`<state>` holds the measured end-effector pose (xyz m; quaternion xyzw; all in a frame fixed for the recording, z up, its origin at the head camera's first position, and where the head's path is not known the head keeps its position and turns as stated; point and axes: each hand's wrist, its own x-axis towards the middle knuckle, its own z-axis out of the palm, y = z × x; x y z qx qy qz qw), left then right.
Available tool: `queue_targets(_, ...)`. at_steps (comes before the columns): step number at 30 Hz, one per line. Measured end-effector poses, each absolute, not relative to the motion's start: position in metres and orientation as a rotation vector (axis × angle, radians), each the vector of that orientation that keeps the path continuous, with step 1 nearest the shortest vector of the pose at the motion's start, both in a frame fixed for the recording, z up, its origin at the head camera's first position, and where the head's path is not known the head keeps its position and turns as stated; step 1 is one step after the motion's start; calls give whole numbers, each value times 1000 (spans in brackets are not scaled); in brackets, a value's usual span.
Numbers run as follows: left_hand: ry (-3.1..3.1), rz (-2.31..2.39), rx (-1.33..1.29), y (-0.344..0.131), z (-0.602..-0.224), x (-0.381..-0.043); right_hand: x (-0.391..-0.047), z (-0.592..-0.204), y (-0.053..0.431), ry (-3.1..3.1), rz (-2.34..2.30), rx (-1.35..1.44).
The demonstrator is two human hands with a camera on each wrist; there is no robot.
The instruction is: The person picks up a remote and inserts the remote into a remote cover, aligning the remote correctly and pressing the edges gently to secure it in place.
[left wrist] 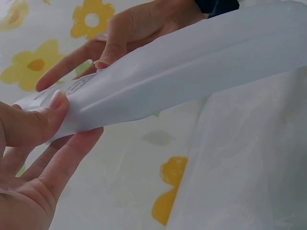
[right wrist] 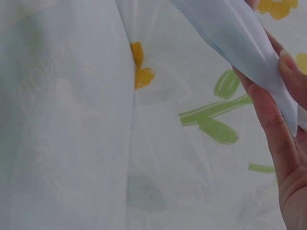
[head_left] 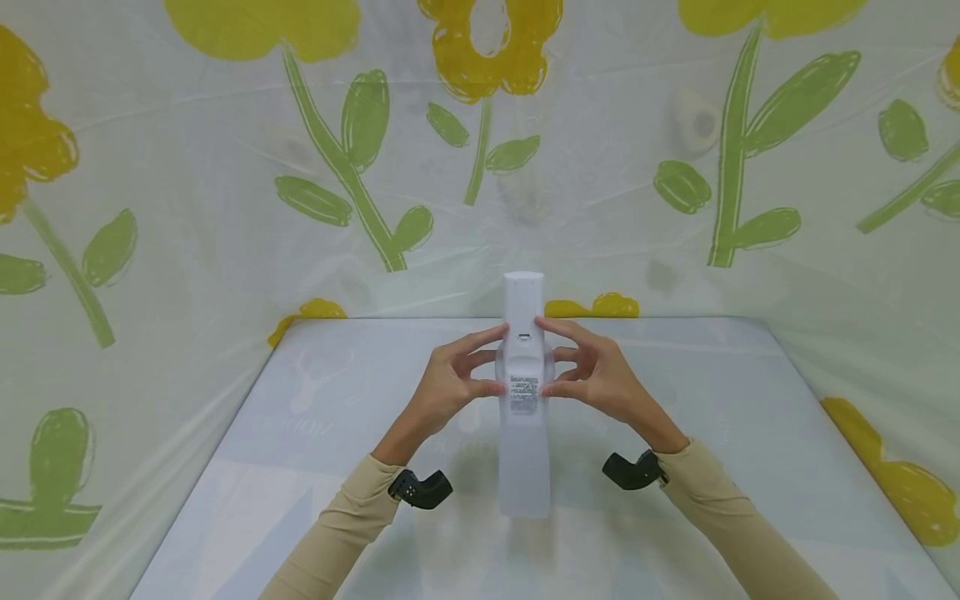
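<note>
A long white device (head_left: 524,471) stands upright in the head view, with a small port slot near its top and a printed label (head_left: 523,395) at mid-height. Behind its middle a rounded translucent part bulges out on both sides. My left hand (head_left: 444,385) grips the left edge between thumb and fingers. On the opposite edge my right hand (head_left: 609,385) pinches it the same way. The left wrist view shows the device's smooth body (left wrist: 192,72) stretching to the upper right. In the right wrist view the device (right wrist: 244,43) tapers down into the right hand.
A pale table (head_left: 315,467) with faint printed markings spreads below the hands. Behind and beside it hangs a whitish cloth (head_left: 600,167) with yellow flowers and green leaves. Black wrist cameras (head_left: 423,490) sit on both forearms.
</note>
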<state>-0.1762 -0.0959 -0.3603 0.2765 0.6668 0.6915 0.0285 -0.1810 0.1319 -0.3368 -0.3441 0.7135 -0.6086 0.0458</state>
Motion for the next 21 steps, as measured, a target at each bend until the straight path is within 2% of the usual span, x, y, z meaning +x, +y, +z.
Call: queue_targets(21, 2030, 2174, 815, -94, -362, -177, -182, -340, 133, 2202, -1855, -1003)
